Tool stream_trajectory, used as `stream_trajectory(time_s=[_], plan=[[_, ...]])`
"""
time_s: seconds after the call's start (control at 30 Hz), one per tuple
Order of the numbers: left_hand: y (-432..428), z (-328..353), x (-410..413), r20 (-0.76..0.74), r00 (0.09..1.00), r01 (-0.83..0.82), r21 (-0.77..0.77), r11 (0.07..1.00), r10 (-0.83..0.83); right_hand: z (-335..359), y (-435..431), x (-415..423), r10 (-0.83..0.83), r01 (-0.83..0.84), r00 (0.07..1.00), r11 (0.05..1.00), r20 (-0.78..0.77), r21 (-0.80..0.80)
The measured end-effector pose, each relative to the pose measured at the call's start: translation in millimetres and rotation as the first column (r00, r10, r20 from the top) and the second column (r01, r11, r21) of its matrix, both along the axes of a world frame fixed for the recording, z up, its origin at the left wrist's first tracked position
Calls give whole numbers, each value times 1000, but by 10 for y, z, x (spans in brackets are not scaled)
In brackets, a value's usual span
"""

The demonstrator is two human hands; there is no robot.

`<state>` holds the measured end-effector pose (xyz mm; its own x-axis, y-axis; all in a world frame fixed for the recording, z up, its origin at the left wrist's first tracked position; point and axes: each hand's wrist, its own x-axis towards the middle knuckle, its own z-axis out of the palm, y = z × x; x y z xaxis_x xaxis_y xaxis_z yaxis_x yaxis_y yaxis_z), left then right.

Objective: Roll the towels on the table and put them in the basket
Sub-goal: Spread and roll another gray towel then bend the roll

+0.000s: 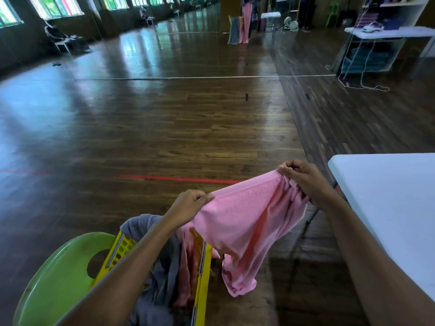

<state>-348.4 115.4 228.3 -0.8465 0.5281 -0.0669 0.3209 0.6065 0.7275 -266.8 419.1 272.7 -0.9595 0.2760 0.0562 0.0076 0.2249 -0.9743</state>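
Item: pink towel (244,215), unrolled, held aloft. My left grip (188,205) and right grip (306,182) each pinch its top edge, which runs between them; the cloth hangs over the floor. Bench (388,184) lies right, nearest my right grip; basket (202,267) lower left.

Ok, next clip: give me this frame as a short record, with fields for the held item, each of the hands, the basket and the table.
held item: pink cloth towel, unrolled, held up in the air, lower end hanging
left hand: grips one end of the top edge
right hand: grips the other end, bunched
basket: yellow slotted plastic basket on a green plastic chair, grey cloth towel inside
table: white table at right, pink towel not on it
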Motion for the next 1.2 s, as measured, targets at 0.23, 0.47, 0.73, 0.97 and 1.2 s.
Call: stream_trajectory(time_s=[0.23,0.47,0.73,0.97,1.2], plan=[[793,222,-693,27,984,174,-24,984,-174,175,851,-213,-229,229,973,972,-2,-57],[1874,796,-1559,-127,984,119,-28,992,-122,626,1897,-599,-157,174,984,948,84,-267],[3135,1484,-2422,-238,952,-153,183,971,194,1023,2840,-1198,-130,130,990,991,46,7],[4115,1777,-3095,-339,917,-135,234,963,211,1101,3836,-1980,-229,200,973,804,-18,560],[4872,1608,-4348,-383,870,-251,200,947,311,978,5286,-2835,-426,141,893,566,142,812]])
